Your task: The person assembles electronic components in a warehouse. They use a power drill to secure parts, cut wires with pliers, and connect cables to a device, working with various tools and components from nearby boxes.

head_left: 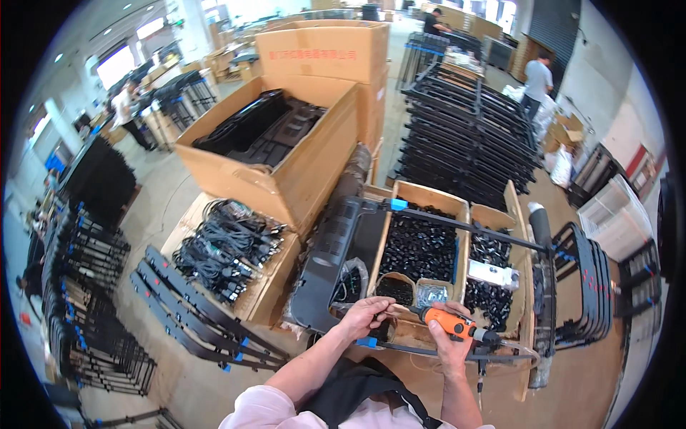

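Observation:
An orange and black power screwdriver [449, 322] lies across my right hand [451, 349], whose fingers are wrapped round its body. Its narrow end points left, toward my left hand [367, 317]. The fingertips of that hand are pinched together close to the tool's tip; whatever they hold is too small to make out. Just below both hands runs a black frame bar [411, 349] with a piece of blue tape [366, 342] on it. Beyond the hands sit a small round container of dark parts [395, 289] and a small box of silvery screws [431, 294].
A divided wooden bin [391, 236] holds many small black parts. Left of it are a black panel [332, 264], bundled black cables [227, 250] and a large cardboard box [314, 179]. Black frames [464, 136] are stacked behind. Other people work farther off.

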Demonstrator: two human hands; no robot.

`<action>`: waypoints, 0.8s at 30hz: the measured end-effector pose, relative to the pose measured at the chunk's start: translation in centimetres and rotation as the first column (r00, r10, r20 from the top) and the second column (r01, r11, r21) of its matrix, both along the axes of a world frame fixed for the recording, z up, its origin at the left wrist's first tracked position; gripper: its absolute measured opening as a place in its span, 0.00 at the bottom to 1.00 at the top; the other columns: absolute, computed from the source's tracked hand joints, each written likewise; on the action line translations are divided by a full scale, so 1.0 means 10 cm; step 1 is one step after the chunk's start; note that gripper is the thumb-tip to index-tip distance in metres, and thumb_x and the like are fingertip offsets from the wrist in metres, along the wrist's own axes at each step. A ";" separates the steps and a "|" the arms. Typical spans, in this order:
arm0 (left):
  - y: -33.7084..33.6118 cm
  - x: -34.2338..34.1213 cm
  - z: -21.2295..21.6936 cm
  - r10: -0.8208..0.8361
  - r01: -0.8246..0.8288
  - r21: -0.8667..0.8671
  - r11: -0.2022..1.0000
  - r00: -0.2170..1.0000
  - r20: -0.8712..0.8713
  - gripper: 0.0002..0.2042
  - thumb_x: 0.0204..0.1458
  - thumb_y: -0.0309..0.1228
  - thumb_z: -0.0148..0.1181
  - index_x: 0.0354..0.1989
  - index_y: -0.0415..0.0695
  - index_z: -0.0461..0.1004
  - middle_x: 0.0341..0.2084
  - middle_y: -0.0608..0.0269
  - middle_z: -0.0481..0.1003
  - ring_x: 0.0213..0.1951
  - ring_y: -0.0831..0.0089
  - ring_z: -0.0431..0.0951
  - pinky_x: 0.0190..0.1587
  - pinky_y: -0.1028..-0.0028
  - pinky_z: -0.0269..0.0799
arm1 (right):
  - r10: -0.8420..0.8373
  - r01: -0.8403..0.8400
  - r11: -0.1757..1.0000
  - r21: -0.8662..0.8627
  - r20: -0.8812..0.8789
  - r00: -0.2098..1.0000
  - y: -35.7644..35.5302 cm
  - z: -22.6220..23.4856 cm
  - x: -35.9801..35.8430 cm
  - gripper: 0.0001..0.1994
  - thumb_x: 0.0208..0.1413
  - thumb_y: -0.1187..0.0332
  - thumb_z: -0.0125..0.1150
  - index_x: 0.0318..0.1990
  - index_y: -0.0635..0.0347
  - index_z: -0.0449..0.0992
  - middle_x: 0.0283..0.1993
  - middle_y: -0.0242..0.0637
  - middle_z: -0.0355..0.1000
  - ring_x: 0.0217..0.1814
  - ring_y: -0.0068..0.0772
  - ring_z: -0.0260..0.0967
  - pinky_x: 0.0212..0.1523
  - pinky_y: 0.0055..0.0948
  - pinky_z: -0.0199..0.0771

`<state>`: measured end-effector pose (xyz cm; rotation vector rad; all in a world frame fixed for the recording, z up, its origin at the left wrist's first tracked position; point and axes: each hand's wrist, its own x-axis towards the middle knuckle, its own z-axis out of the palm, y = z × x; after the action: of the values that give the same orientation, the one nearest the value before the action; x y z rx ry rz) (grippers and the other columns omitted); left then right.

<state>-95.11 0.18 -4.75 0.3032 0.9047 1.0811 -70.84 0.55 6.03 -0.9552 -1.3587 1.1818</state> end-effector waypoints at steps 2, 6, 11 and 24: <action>-0.05 -0.03 -0.02 0.076 -0.075 -0.025 0.997 0.995 0.069 0.12 0.74 0.36 0.55 0.55 0.41 0.77 0.36 0.71 0.76 0.25 0.86 0.65 0.22 0.85 0.55 | 0.045 -0.044 0.999 0.013 -0.055 0.998 0.07 0.00 -0.09 0.30 0.56 0.78 0.73 0.66 0.67 0.67 0.59 0.54 0.78 0.62 0.41 0.78 0.67 0.42 0.77; -0.17 -0.15 -0.05 0.220 -0.192 -0.151 0.970 0.957 0.190 0.14 0.74 0.44 0.55 0.47 0.45 0.74 0.31 0.74 0.69 0.24 0.85 0.64 0.21 0.84 0.56 | 0.115 -0.127 0.990 -0.069 -0.151 0.982 0.13 0.15 -0.32 0.31 0.57 0.76 0.73 0.67 0.65 0.66 0.60 0.55 0.78 0.63 0.42 0.77 0.67 0.43 0.77; -0.15 -0.27 -0.01 0.313 -0.272 -0.194 0.943 0.921 0.233 0.13 0.74 0.44 0.54 0.46 0.46 0.73 0.31 0.72 0.71 0.24 0.83 0.64 0.20 0.83 0.56 | 0.235 -0.244 0.969 -0.043 -0.158 0.959 0.25 0.03 -0.60 0.29 0.59 0.76 0.72 0.66 0.62 0.67 0.61 0.55 0.78 0.65 0.42 0.76 0.68 0.43 0.76; 0.09 -1.01 0.08 0.402 -0.344 -0.208 0.916 0.812 0.424 0.11 0.76 0.38 0.52 0.52 0.44 0.73 0.32 0.70 0.71 0.26 0.81 0.66 0.22 0.82 0.60 | 0.279 -0.277 0.958 -0.079 0.021 0.960 0.48 0.04 -1.59 0.27 0.59 0.79 0.70 0.65 0.64 0.67 0.62 0.51 0.76 0.67 0.40 0.74 0.69 0.42 0.75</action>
<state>-105.21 1.11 -3.98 -0.2468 0.6042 1.3807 -86.79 5.32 6.47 -0.8570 -1.5192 1.4433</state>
